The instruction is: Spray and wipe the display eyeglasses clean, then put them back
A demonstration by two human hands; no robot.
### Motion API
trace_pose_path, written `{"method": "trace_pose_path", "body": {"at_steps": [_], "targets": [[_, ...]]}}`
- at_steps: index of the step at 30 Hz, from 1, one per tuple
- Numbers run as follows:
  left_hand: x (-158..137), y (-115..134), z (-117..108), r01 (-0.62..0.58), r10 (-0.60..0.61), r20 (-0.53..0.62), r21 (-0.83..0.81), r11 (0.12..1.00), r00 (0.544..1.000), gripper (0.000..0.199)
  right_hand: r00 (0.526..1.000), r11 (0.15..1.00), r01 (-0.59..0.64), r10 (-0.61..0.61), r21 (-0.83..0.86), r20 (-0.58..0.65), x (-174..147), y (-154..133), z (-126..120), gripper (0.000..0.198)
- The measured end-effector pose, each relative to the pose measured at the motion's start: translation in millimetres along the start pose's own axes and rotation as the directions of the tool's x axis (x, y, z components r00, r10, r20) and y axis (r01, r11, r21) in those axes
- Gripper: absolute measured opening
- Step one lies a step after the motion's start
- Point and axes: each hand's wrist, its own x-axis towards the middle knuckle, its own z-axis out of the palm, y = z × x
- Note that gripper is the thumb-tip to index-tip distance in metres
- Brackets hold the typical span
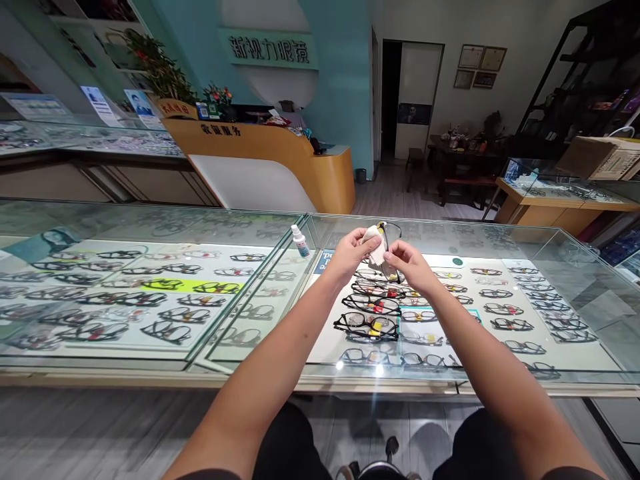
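Above the glass display case [320,373], my left hand [354,250] pinches a white cloth [376,251] pressed against a pair of dark-framed eyeglasses [384,233]. The fingers of my right hand [413,265] are closed on the frame of these eyeglasses, which are held upright on edge. The cloth and fingers cover part of the lenses. Below my hands, a column of black-framed glasses [367,325] with red and yellow tags lies on the case. To the left of my hands stands a small white spray bottle [300,241].
Many eyeglasses rest in rows inside the case, and a second display case [125,357] adjoins on the left. Beyond is a wooden counter [333,180]. At the far right, a cardboard box [603,159] sits on another showcase. My legs are under the near edge.
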Motion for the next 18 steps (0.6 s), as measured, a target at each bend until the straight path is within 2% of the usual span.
{"method": "trace_pose_path", "body": {"at_steps": [5, 10, 13, 18], "targets": [[-1, -1, 1, 0.053, -0.058, 0.068, 0.069, 0.996, 0.996, 0.068, 0.999, 1.000, 0.025, -0.025, -0.008, -0.032, -1, -3, 0, 0.058], [-7, 6, 7, 0.044, -0.034, 0.138, -0.067, 0.997, 0.990, 0.060, 0.999, 1.000, -0.021, 0.021, 0.009, -0.029, -1, -6, 2, 0.057], [-10, 10, 11, 0.029, -0.018, 0.116, -0.091, 0.995, 0.993, 0.060, 0.998, 0.998, -0.054, 0.054, 0.027, -0.032, -1, -6, 3, 0.055], [-12, 7, 16, -0.072, 0.074, 0.053, -0.042, 0.997, 0.996, 0.062, 0.997, 0.997, -0.071, 0.069, 0.041, 0.030, -2, -11, 3, 0.054]]}}
